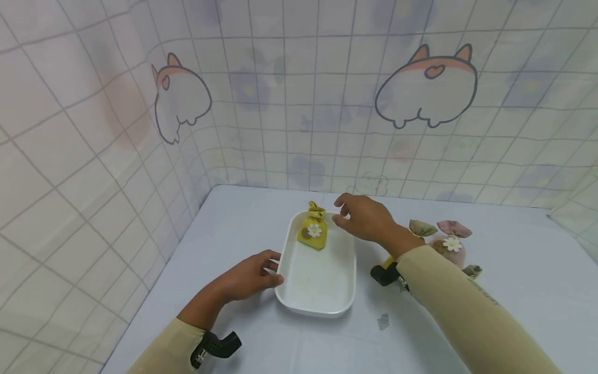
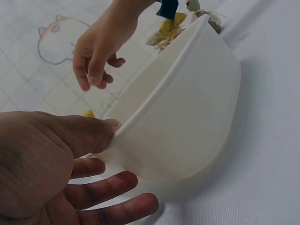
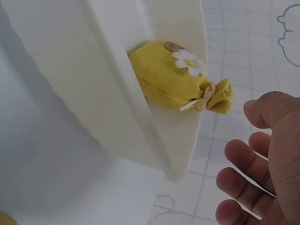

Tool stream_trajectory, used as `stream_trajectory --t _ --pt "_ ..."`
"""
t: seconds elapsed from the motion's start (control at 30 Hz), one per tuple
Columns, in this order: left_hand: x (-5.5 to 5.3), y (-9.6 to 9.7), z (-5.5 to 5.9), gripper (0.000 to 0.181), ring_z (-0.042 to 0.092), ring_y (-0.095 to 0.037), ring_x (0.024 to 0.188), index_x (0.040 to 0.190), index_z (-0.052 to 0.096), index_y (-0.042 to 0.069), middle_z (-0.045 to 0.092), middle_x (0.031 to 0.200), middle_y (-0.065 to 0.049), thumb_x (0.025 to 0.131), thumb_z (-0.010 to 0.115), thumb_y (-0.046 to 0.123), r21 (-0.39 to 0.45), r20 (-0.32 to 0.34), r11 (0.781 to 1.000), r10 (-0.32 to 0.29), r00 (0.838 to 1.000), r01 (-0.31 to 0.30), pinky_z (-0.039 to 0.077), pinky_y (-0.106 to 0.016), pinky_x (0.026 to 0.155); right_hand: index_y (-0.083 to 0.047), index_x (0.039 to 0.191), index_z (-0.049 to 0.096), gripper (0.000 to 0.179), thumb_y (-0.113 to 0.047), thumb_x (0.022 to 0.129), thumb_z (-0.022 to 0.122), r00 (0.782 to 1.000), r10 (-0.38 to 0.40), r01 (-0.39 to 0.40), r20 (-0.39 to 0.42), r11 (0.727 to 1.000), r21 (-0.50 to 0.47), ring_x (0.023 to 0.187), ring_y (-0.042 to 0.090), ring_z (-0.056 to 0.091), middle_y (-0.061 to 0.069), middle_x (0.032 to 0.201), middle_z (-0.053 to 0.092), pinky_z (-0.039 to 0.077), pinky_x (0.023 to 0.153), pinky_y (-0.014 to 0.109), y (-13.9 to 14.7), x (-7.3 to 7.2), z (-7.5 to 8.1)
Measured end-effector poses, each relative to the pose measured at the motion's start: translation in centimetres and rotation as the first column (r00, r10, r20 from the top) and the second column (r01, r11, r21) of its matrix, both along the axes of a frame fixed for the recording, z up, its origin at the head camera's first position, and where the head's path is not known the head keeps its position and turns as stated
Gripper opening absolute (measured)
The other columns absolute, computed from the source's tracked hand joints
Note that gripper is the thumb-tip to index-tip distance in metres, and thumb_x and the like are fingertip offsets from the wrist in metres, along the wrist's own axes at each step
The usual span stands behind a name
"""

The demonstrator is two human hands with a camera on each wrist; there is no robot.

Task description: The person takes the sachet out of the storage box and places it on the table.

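Note:
A white tray (image 1: 317,291) sits on the table, longer from front to back. A yellow drawstring pouch (image 1: 312,235) with a white flower lies inside at its far end, its tied neck over the far rim. My left hand (image 1: 254,275) is at the tray's left side; the left wrist view shows the thumb (image 2: 105,129) on the rim and the other fingers loosely spread beside the outer wall. My right hand (image 1: 369,217) hovers over the far right corner, fingers loosely bent. In the right wrist view, a gap separates its fingers (image 3: 239,180) from the pouch (image 3: 166,77).
Right of the tray, partly behind my right forearm, are a pink pouch (image 1: 455,254) with a white flower and greenish pouches (image 1: 422,228). A small grey patch (image 1: 383,321) marks the white table covering. Patterned curtains (image 1: 317,104) stand behind and to the left.

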State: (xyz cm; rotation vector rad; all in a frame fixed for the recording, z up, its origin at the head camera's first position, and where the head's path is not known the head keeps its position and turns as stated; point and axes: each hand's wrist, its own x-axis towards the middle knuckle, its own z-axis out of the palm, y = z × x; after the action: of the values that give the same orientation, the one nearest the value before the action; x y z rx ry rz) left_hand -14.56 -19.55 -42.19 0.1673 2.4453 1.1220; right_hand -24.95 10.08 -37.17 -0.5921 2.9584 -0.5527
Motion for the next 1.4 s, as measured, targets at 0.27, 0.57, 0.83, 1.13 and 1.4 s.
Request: stream_trajectory --t 0.27,0.57,0.83,1.13,1.4 --pt "-0.1 0.0 -0.1 0.051 0.063 -0.026 0.117 0.142 0.055 0.017 0.065 0.128 -0.003 0.096 0.074 0.03 -0.009 -0.006 1.0 -0.015 1.0 0.015 0.054 -0.049 0.093 -0.014 0.134 0.062 0.046 -0.042 0.097 0.067 1.0 -0.01 0.01 -0.003 1.0 -0.016 0.099 0.023 0.067 0.003 0.114 0.07 0.056 0.079 0.046 -0.7 -0.7 -0.6" --pt "-0.1 0.1 0.0 0.052 0.063 -0.026 0.118 0.142 0.055 0.017 0.065 0.129 -0.003 0.096 0.074 0.031 0.001 -0.002 1.0 -0.015 1.0 0.015 0.054 -0.049 0.094 -0.013 0.135 0.061 0.049 -0.042 0.096 0.067 0.999 -0.029 0.029 0.046 1.0 -0.004 0.102 0.025 0.066 0.004 0.116 0.07 0.056 0.083 0.047 -1.5 -1.2 -0.9" --pt "-0.1 0.1 0.1 0.052 0.063 -0.026 0.118 0.142 0.054 0.017 0.065 0.129 -0.003 0.096 0.074 0.031 -0.002 -0.001 1.0 -0.014 1.0 0.014 0.054 -0.05 0.094 -0.014 0.134 0.061 0.045 -0.04 0.098 0.064 0.999 0.024 -0.024 0.028 1.0 -0.008 0.103 0.023 0.067 0.005 0.118 0.071 0.056 0.082 0.046 -2.0 -1.5 -1.6" --pt "0.0 0.0 0.2 0.052 0.063 -0.026 0.118 0.142 0.054 0.016 0.065 0.128 -0.003 0.096 0.074 0.03 0.002 -0.012 1.0 -0.019 1.0 0.019 0.054 -0.049 0.094 -0.014 0.137 0.059 0.048 -0.041 0.098 0.065 0.997 0.017 -0.017 0.076 1.0 -0.003 0.107 0.025 0.066 0.007 0.123 0.07 0.055 0.086 0.048 -2.7 -1.7 -1.6" --pt "0.0 0.0 0.1 0.051 0.063 -0.026 0.117 0.141 0.055 0.015 0.065 0.128 -0.003 0.096 0.074 0.029 0.0 -0.017 1.0 -0.023 1.0 0.023 0.054 -0.049 0.094 -0.012 0.138 0.059 0.049 -0.04 0.098 0.066 0.996 0.034 -0.034 0.077 0.999 0.007 0.108 0.024 0.066 0.006 0.122 0.07 0.055 0.087 0.047 -3.1 -1.9 -1.9"
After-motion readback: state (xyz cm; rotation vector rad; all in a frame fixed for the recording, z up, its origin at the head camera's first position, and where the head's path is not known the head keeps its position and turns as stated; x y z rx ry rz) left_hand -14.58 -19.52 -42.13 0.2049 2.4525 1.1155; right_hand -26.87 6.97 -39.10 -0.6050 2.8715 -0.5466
